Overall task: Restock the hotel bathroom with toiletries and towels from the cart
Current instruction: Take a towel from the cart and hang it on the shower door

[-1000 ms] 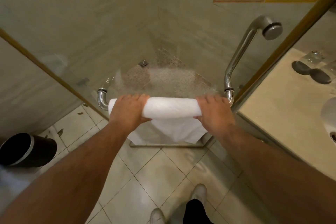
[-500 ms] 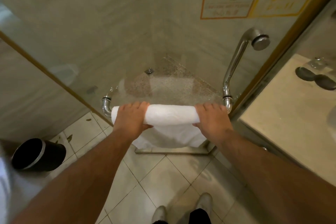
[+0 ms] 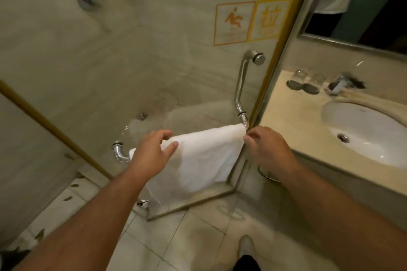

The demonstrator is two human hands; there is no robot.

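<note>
A white towel (image 3: 204, 160) hangs draped over the chrome bar (image 3: 120, 154) at the bottom of the glass shower door. It lies spread flat along the bar and reaches down near the door's lower edge. My left hand (image 3: 152, 154) hovers at the towel's upper left, fingers spread, thumb resting on the front of the cloth. My right hand (image 3: 266, 149) is at the towel's upper right corner, curled fingertips pinching its edge beside the bar's right mount (image 3: 242, 116).
The glass door (image 3: 132, 72) carries an upright chrome handle (image 3: 241, 81) and orange warning stickers (image 3: 248, 22). A beige vanity counter (image 3: 293, 121) with a white sink (image 3: 365, 132), tap and two upturned glasses (image 3: 308, 79) stands at right. Tiled floor (image 3: 167, 237) lies below.
The rolled bundle on the bar has been spread into a flat hanging towel. My left hand has loosened off it, my right has moved to its corner. The view has swung up and right.
</note>
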